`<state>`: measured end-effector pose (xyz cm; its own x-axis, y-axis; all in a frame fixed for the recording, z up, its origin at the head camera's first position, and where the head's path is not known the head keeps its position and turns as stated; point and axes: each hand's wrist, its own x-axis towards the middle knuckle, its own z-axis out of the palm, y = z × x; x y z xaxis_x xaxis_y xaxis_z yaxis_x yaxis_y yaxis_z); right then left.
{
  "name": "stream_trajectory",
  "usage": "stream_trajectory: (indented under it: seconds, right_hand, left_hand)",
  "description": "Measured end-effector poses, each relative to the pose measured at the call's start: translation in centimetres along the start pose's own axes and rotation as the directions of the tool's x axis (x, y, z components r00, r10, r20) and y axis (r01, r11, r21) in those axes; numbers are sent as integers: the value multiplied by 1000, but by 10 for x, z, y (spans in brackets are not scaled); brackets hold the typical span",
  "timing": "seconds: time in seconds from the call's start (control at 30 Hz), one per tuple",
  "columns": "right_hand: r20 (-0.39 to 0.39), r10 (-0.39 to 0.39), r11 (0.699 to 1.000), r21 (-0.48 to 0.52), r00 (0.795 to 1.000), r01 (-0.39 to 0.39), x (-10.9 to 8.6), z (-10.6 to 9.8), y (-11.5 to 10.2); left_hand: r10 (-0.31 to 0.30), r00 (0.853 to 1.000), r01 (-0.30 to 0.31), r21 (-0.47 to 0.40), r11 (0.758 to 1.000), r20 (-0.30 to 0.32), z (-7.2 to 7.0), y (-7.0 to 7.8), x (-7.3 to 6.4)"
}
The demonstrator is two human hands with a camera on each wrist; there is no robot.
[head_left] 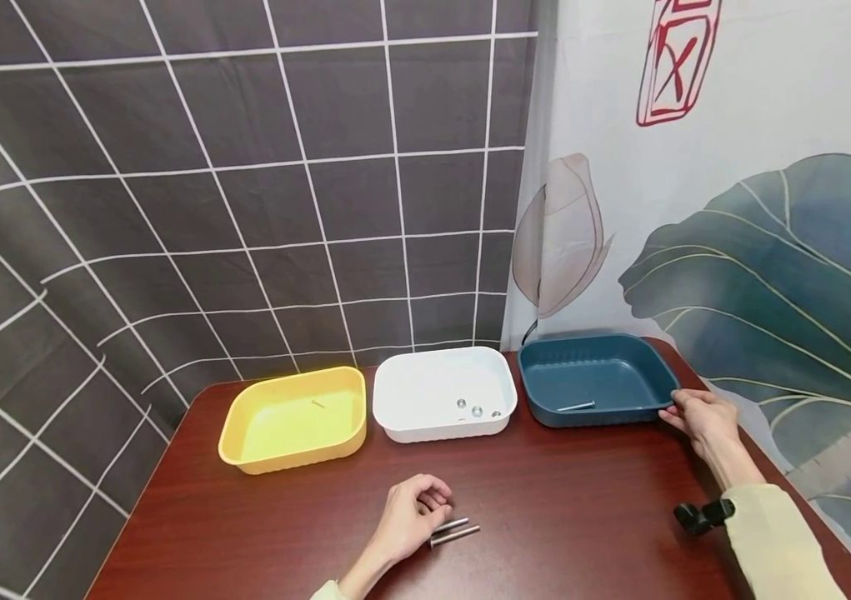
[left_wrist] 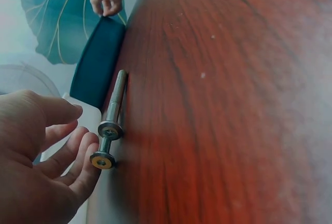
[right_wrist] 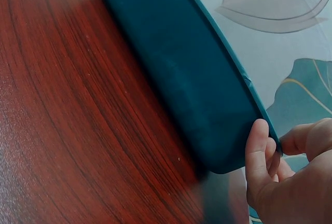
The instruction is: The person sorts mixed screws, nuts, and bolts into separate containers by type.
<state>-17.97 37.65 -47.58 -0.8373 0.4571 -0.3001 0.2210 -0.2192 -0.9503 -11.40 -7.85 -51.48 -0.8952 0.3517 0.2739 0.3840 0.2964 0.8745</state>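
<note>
At the right, my right hand [head_left: 703, 417] pinches the near right corner of a dark blue tray [right_wrist: 187, 79], thumb on one side of the rim and fingers on the other. One long bolt [head_left: 577, 407] lies inside that tray. My left hand [head_left: 412, 517] is low over the front of the table, its fingers loosely bent and nothing held between thumb and fingers. Right beside its fingertips, two metal bolts [head_left: 457, 535] lie side by side on the wood. In the left wrist view their round, flat heads [left_wrist: 102, 161] face the camera.
A white tray [head_left: 425, 429] with several nuts [head_left: 477, 412] stands in the middle of the back row. To its left is a yellow tray [head_left: 297, 462] holding a small thin piece [head_left: 317, 404]. A gridded dark curtain [head_left: 245, 208] hangs behind the reddish-brown table [head_left: 560, 517].
</note>
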Motion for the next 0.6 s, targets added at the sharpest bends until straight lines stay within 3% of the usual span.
stream_trajectory:
  seconds: [0.3,0.6]
  right_hand:
    - [-6,2,1000,-25,1000,-2,-1,0,0]
    - [-5,11,1000,15,1000,-10,-2,1,-1]
  left_hand:
    - [30,1000,-30,23,999,9,1,-5,-7]
    - [63,998,-63,53,997,6,3,-6,-9]
